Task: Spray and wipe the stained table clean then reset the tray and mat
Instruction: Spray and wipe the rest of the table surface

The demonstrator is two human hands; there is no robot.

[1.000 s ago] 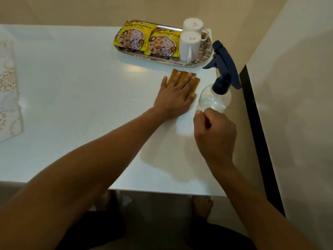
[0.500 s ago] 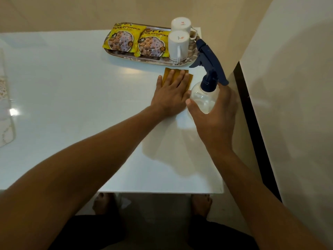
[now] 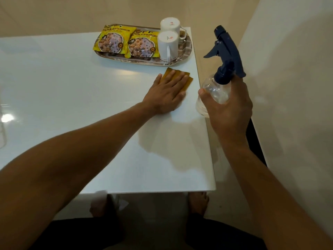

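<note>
Far left edge of the white desk: a blurred sliver of something pale, too cut off to identify, beside a bright glare spot. Further right, at the desk's far side, a patterned metallic tray carrying two yellow snack packets and two white mugs. Left packet printed "YA CHUNKS" in dark letters, with a small "10" on a round badge; right packet showing the same wording partly cut off by overlap, its "10" badge also legible. Mugs upside down: near mug with handle facing the camera, far mug behind it, each with a small red mark on its base, too small to read. Just in front of the tray, close to the desk's right edge, a folded mustard-yellow cloth lying flat. Left hand pressed palm-down on that cloth, grip spread flat, fingers together and extended, covering most of the fabric. Further right, beyond the desk's edge, a clear spray bottle with a dark blue trigger head, held in the air, nozzle pointing left toward the tray. Right hand wrapped around the bottle's body, grip closed on it, thumb across the front. Below the desk edge, bare feet on the floor. At right, a pale wall panel with a dark strip.
</note>
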